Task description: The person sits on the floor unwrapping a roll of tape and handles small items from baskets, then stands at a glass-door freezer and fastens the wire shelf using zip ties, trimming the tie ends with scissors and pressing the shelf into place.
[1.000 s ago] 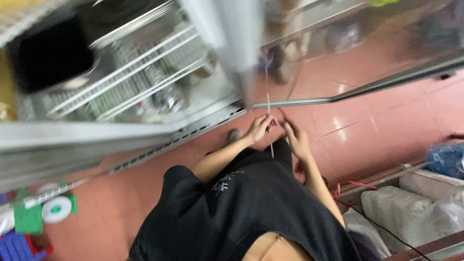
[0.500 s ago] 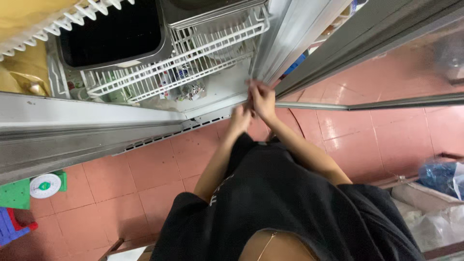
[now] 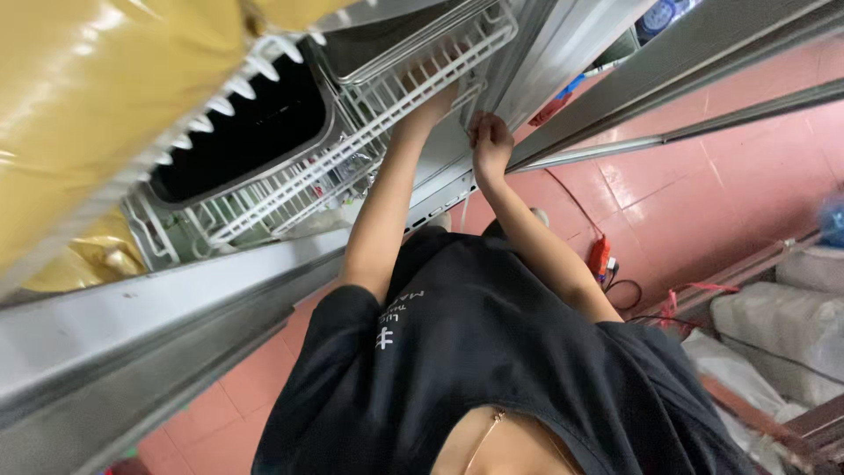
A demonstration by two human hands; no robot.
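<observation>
I look down my own black T-shirt (image 3: 492,369) at an open fridge-like cabinet. My left hand (image 3: 437,98) reaches up to the front rail of a white wire shelf (image 3: 396,84), and its fingers are partly hidden behind the wires as they grip it. Just beside it, my right hand (image 3: 490,141) is curled around the grey metal edge of the cabinet frame (image 3: 563,53). Both arms are stretched forward, close together.
A black tub (image 3: 237,145) sits in the wire shelf, and a yellow plastic bag (image 3: 97,114) fills the upper left. A grey metal door edge (image 3: 123,343) crosses the lower left. On the pink tiled floor (image 3: 703,193) lie a red power strip (image 3: 600,257) and white sacks (image 3: 782,325).
Both hands have risen from the cabinet's lower edge to the wire shelf and frame. The view has tilted up toward the shelves, and my arms are now stretched out.
</observation>
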